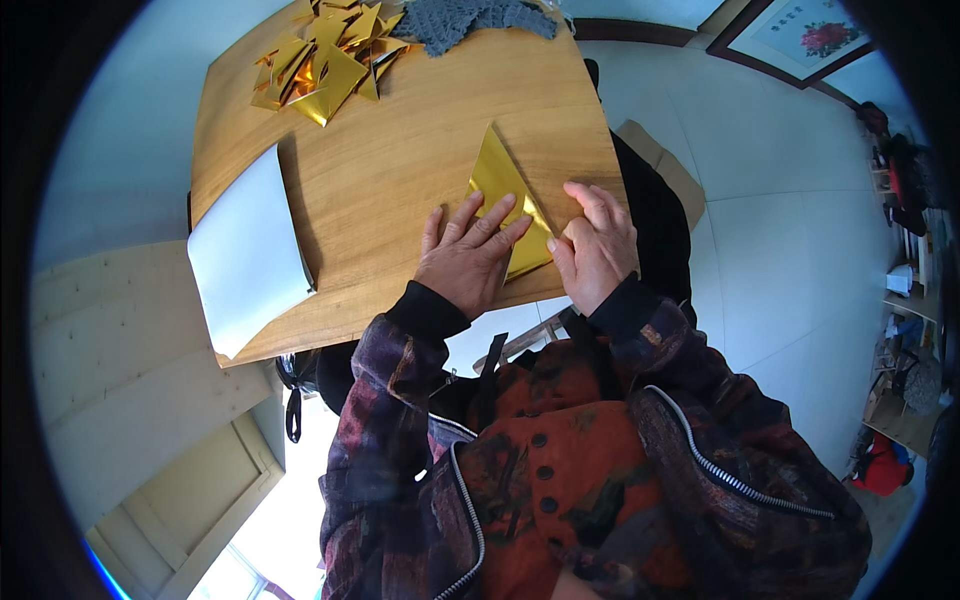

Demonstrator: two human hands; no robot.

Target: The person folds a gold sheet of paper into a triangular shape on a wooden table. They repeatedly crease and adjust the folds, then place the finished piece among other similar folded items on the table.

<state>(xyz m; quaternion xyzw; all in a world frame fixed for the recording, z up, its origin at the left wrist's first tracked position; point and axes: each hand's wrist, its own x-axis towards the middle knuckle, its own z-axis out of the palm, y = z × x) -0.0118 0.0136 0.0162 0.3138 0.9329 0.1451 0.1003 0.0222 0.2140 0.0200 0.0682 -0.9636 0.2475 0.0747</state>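
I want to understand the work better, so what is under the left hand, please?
The left hand lies partly over a gold triangular sheet, on the wooden table. Whatever the hand covers cannot be seen.

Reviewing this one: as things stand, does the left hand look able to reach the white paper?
Probably yes. The left hand lies flat on the gold triangle; only wooden tabletop shows between it and the white paper.

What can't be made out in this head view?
In the head view:
Gold sheet: part hidden beneath the left grip.
Gold pile: lower pieces covered by upper ones.
Grey cloth: far side cut off by the upper edge.
Shelf items: too small near the dark rim.
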